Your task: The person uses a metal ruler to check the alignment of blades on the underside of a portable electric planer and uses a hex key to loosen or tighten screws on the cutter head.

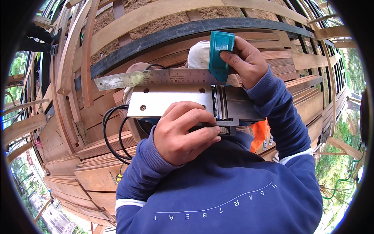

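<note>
Between clamped fingers of the right hand (246, 64): teal-handled square (221, 54) | under bent fingers of the left hand (185, 134), grip unclear: planer (156, 104) | square seems set along its far edge; neither hand is off yet

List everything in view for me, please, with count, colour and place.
Power planer: one, silver plate, centre.
Try square: one, steel and teal, beyond planer.
Cable loops: several, black, left of planer.
Boards: many, brown, all around.
Long beam: one, dark, across top.
Unclear item: one, orange, right of planer.
Small round item: one, yellow-black, lower left.
Greenery: uncounted, green, outer edges.
Another person's legs: count unclear, dark, upper left.
Sweatshirt: one, blue and white, bottom.
Left hand: one, blue-cuffed, fingers on planer's near edge.
Right hand: one, blue-cuffed, holding square's handle.
</note>
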Available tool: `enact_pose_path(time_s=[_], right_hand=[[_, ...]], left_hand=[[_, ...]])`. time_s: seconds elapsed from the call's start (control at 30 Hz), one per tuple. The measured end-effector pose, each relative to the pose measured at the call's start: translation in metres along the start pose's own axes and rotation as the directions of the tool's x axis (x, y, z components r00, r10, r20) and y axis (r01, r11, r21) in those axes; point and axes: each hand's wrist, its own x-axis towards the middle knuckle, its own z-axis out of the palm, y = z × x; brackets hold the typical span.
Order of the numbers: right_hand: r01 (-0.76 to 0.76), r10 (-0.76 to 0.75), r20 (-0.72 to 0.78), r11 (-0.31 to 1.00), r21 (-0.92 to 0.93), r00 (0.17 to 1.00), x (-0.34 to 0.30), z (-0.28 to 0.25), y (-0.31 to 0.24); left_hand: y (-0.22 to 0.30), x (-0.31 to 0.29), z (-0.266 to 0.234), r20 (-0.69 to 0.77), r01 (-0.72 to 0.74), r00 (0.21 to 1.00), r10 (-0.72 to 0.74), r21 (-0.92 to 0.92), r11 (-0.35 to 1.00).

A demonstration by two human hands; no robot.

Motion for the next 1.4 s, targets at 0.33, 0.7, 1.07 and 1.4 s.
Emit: enact_pose_path(time_s=[0.33,0.7,1.07,1.4], right_hand=[[0.007,-0.008,-0.007,0.997,-0.071,1.000,0.000,0.000,-0.004],[0.010,-0.009,-0.030,0.999,0.038,1.000,-0.038,0.020,-0.057],[0.016,-0.017,-0.042,1.000,-0.022,0.999,-0.051,0.034,-0.056],[-0.012,0.012,-0.060,1.000,-0.002,0.998,-0.060,0.033,-0.052]], left_hand=[[-0.002,0.001,0.000,-0.010,-0.014,1.000,0.013,-0.011,1.000],[0.000,-0.002,-0.001,-0.054,-0.014,0.998,0.019,0.099,0.995],[0.017,-0.007,0.002,-0.166,0.089,0.986,-0.033,0.341,0.936],[0.010,-0.012,0.008,-0.178,0.118,0.981,-0.077,0.234,0.965]])
